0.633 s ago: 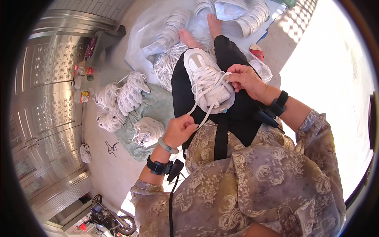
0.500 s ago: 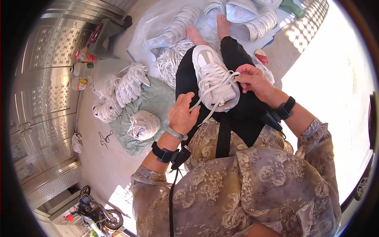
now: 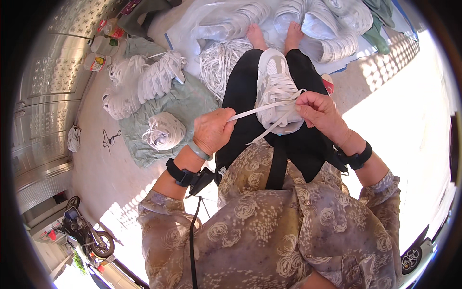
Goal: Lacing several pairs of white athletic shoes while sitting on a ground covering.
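Note:
A white and grey sneaker (image 3: 272,72) rests on my lap, its toe pointing away from me. My left hand (image 3: 213,130), left of the shoe, is closed on a white shoelace (image 3: 252,111) that stretches taut across the shoe's opening. At the right side of the sneaker, my right hand (image 3: 317,111) pinches lace near the top of the lacing. One loose lace end hangs down toward my lap. Exactly how the lace runs between the right fingertips is hidden.
Left of me a green cloth (image 3: 195,103) lies on the ground under a bundled white shoe (image 3: 165,131) and stacked white shoe pieces (image 3: 159,77). Ahead are a heap of white laces (image 3: 224,62) and rows of shoe pieces (image 3: 339,48). A motorbike (image 3: 86,231) stands at lower left.
My left hand has closed on the lace and drawn it out straight to the left. My right hand stays pinched beside the shoe. The whole view has shifted somewhat.

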A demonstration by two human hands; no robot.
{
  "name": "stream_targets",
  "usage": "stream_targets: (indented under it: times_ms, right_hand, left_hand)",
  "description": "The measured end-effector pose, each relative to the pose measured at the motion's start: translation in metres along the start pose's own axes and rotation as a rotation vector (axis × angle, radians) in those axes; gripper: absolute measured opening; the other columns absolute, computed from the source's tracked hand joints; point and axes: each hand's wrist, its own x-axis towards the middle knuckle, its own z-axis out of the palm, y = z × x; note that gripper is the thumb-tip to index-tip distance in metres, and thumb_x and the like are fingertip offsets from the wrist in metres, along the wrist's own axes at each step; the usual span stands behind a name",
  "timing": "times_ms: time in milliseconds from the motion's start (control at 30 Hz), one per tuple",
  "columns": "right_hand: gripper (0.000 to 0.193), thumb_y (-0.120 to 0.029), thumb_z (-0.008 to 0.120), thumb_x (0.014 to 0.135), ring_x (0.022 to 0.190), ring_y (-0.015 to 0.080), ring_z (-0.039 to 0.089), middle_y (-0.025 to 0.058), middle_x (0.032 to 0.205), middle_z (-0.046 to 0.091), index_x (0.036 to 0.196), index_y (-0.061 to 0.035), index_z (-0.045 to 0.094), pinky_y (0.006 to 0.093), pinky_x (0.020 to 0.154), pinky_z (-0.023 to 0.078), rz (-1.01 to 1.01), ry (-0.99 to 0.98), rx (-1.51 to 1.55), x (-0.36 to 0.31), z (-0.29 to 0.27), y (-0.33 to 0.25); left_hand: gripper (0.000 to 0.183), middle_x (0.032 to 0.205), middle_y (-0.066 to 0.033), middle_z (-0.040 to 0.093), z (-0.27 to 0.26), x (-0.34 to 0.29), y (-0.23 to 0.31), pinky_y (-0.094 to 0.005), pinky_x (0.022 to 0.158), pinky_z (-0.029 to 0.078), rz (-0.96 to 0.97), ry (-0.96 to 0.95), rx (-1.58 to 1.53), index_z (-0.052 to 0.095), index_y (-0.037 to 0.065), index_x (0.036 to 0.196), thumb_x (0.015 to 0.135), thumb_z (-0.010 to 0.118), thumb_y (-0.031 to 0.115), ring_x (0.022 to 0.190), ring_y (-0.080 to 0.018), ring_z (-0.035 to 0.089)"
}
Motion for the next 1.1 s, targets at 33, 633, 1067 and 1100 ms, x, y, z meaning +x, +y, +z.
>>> stream_targets:
  times_ms: [33,633,1067,1100]
  right_hand:
    - [0.008,-0.01,0.055,0.086,0.05,0.0027,0.044,-0.0032,0.064,0.049,0.084,-0.0024,0.056,0.0181,0.043,0.036,-0.004,-0.062,-0.106,0.002,0.004,0.0]
    - [0.009,-0.009,0.051,0.082,0.041,0.0064,0.044,0.0019,0.058,0.052,0.082,-0.0021,0.057,0.0205,0.037,0.035,0.321,-0.135,-0.172,0.014,0.038,0.006]
    - [0.01,-0.009,0.049,0.082,0.041,0.0059,0.044,0.0019,0.06,0.053,0.087,-0.0031,0.056,0.019,0.036,0.033,0.408,-0.059,-0.089,0.022,0.043,0.008]
    - [0.01,-0.009,0.049,0.082,0.041,0.0059,0.044,0.0019,0.06,0.053,0.087,-0.0031,0.056,0.019,0.036,0.033,0.416,-0.06,-0.093,0.023,0.043,0.008]
  left_hand:
    - [0.006,0.065,-0.0087,0.053,-0.003,-0.001,-0.004,-0.0366,0.05,0.043,0.057,0.045,0.054,0.054,0.008,0.076,0.074,0.059,0.009,0.061,-0.0282,0.056]
    - [0.023,0.057,0.0044,0.05,0.012,0.008,-0.013,-0.0215,0.043,0.035,-0.508,0.054,-0.823,0.062,0.005,0.071,0.085,0.058,0.022,0.045,-0.0045,0.041]
    - [0.006,0.057,-0.0027,0.054,0.07,0.044,0.029,-0.0234,0.042,0.039,-0.437,0.145,-1.104,0.056,0.003,0.083,0.082,0.056,0.008,0.046,-0.0062,0.049]
    - [0.008,0.058,-0.0047,0.055,0.072,0.044,0.029,-0.0255,0.045,0.041,-0.424,0.165,-1.01,0.056,0.002,0.085,0.082,0.056,0.009,0.049,-0.0073,0.051]
